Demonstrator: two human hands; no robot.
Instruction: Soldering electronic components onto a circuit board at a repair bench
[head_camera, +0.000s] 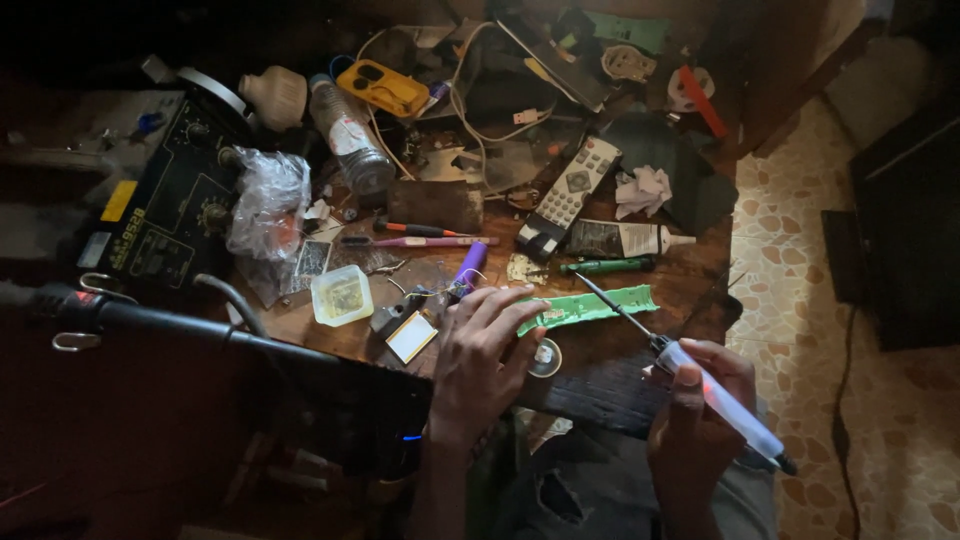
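Note:
My right hand (700, 410) grips a soldering iron (715, 398) with a translucent handle; its thin metal tip points up-left over a green circuit board strip (590, 306). My left hand (482, 360) rests flat on the wooden table (690, 285), fingers spread, their tips touching the left end of the green strip. A small round tin (546, 358) sits just right of that hand. By its knuckles lie a small white-and-yellow square part (411, 336), thin wires and a purple cylinder (469, 267).
Clutter fills the table: a white remote (570, 192), a tube (620, 239), a green pen (605, 266), a toothbrush (420, 241), a small plastic tub (342, 295), a plastic bottle (350, 140), a black control unit (170, 215), a yellow device (383, 88). Tiled floor (800, 300) lies right.

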